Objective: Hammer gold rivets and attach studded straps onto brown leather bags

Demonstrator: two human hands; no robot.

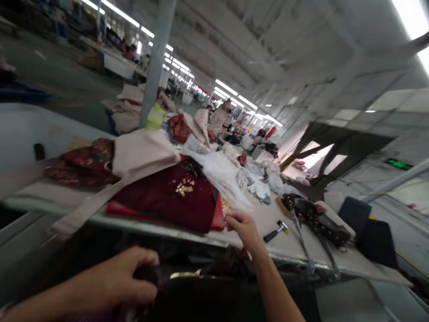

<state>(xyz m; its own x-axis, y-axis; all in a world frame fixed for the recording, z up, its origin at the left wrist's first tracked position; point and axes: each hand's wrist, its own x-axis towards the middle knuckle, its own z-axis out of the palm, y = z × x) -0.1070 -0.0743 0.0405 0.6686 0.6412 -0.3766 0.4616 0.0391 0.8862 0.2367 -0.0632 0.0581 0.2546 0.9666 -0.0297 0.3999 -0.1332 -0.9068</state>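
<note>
My left hand [117, 275], low on the left, is closed around the edge of a dark piece that looks like a bag [197, 297]. A gold metal strip [186, 275] runs along its top; most of it is lost in shadow. My right hand [244, 228] is over the table's front edge with thumb and fingers pinched together. Whatever is between those fingertips is too small to see. Just beyond them is a heap of small gold pieces [225, 206]. Beside it lies a dark red panel [164, 197] with more gold bits [184, 187] scattered on top.
Right of my hand lies a hammer [276, 231], then a studded dark strap bundle [315, 219]. Beige fabric [144, 152] and patterned red cloth [83, 161] cover the table's left. Clear plastic wrap [221, 172] lies behind. A pillar [157, 62] stands beyond; people sit farther back.
</note>
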